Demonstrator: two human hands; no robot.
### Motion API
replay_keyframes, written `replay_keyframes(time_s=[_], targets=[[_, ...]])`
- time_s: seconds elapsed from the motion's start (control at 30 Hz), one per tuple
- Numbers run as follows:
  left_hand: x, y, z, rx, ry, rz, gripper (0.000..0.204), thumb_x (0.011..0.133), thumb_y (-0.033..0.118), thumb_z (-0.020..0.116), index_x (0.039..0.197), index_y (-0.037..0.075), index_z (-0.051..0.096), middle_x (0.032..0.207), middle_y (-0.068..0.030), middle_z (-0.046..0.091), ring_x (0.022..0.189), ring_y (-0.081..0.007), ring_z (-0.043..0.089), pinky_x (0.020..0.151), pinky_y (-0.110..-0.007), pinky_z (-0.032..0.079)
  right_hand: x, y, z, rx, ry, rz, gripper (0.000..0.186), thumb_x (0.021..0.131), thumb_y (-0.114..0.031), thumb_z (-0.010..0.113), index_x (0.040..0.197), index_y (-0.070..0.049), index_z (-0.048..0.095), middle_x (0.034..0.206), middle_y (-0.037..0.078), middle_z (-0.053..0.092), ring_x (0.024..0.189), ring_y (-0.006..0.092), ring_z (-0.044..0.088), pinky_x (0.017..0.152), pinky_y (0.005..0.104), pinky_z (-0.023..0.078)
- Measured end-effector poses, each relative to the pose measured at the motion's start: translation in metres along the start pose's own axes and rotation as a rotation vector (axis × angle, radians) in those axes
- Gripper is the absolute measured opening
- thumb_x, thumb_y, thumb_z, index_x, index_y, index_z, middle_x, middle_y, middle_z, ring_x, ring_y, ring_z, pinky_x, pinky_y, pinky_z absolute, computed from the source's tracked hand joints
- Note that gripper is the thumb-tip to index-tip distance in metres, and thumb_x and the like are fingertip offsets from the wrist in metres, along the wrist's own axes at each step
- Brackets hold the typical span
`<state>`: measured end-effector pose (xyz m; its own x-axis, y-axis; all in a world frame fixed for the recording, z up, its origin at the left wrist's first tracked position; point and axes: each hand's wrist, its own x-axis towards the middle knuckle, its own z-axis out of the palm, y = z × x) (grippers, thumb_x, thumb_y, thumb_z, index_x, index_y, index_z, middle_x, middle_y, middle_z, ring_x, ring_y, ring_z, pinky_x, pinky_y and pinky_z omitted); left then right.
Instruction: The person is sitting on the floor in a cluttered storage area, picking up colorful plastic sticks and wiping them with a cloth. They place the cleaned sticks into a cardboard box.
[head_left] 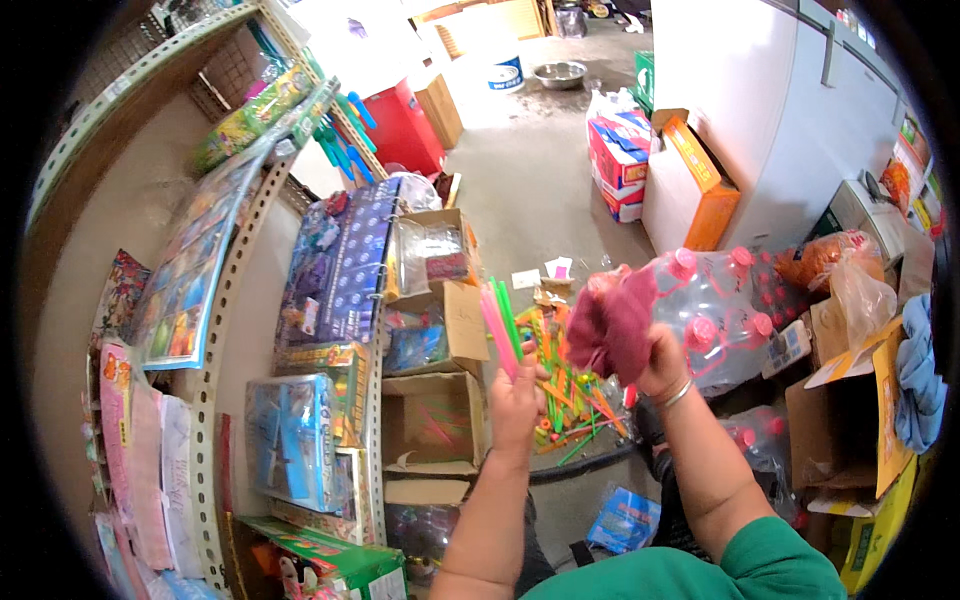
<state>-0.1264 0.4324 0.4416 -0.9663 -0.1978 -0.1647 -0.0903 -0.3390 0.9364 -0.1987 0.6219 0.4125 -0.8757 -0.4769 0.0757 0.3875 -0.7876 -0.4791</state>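
Observation:
My left hand (517, 408) is closed around a small bundle of long pink and green plastic sticks (502, 325), which point upward. A bunched maroon cloth (612, 325) is in my right hand (663, 368), gripped at its right side. Below and between both hands lies a heap of small colourful plastic pieces (566, 395), mostly orange, yellow and green, with some thin sticks among them. Left of my left hand, an open cardboard box (398, 440) on the shelf holds a few thin pink sticks.
A metal shelf rack (262, 220) with packaged toys runs along the left. Shrink-wrapped clear bottles with pink caps (703, 332) stand close to my right hand. Farther right is an open carton (830, 440). A blue package (624, 520) lies on the floor near me.

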Motion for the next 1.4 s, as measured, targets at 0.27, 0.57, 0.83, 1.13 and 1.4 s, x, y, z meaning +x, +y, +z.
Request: replay_keyframes(time_s=[0.27,0.57,0.83,1.13,1.4], targets=[[0.005,-0.025,0.008,1.305,0.115,0.641,0.057,0.072,0.034,0.057,0.122,0.013,0.042,0.137,-0.0120,0.015,0.126,-0.0350,0.011,0.098,-0.054,0.007,-0.004,0.059,0.041,-0.132,-0.031,0.284,0.051,0.073,-0.013,0.061,0.117,-0.005,0.038,0.106,0.005,0.051,0.095,0.0144,0.051,0.084,0.0294,0.041],[-0.002,-0.012,-0.004,1.087,-0.413,0.397,0.065,0.068,0.021,0.058,0.125,0.002,0.033,0.129,-0.0137,0.030,0.122,-0.0300,0.024,0.100,-0.041,0.020,-0.008,0.053,0.040,-0.423,0.116,0.202,0.044,0.070,-0.010,0.062,0.110,-0.004,0.045,0.097,0.005,0.055,0.084,0.0137,0.055,0.075,0.0291,0.046],[0.017,0.006,-0.015,-0.360,-0.371,-0.068,0.042,0.078,0.022,0.059,0.110,-0.003,0.048,0.106,-0.0131,0.055,0.096,-0.0200,0.053,0.088,-0.033,0.040,-0.011,0.054,0.046,-0.677,-0.098,0.342,0.038,0.064,-0.008,0.065,0.100,-0.001,0.054,0.090,0.006,0.059,0.082,0.0136,0.056,0.074,0.0270,0.045],[0.025,-0.004,-0.035,-0.334,0.033,0.009,0.020,0.087,0.026,0.048,0.081,0.007,0.048,0.063,-0.0022,0.052,0.054,-0.0123,0.052,0.056,-0.031,0.050,-0.021,0.049,0.071,-0.810,-0.198,0.572,0.034,0.063,-0.007,0.064,0.096,-0.002,0.055,0.086,0.002,0.057,0.077,0.0102,0.053,0.070,0.0252,0.044],[0.034,0.025,-0.072,-0.534,0.443,0.069,0.012,0.085,0.020,0.051,0.082,0.008,0.049,0.062,0.0014,0.049,0.047,-0.0061,0.043,0.046,-0.022,0.041,-0.012,0.018,0.044,-0.713,0.031,0.350,0.033,0.063,-0.007,0.059,0.096,-0.002,0.055,0.087,0.005,0.059,0.076,0.0146,0.057,0.067,0.0274,0.046]])
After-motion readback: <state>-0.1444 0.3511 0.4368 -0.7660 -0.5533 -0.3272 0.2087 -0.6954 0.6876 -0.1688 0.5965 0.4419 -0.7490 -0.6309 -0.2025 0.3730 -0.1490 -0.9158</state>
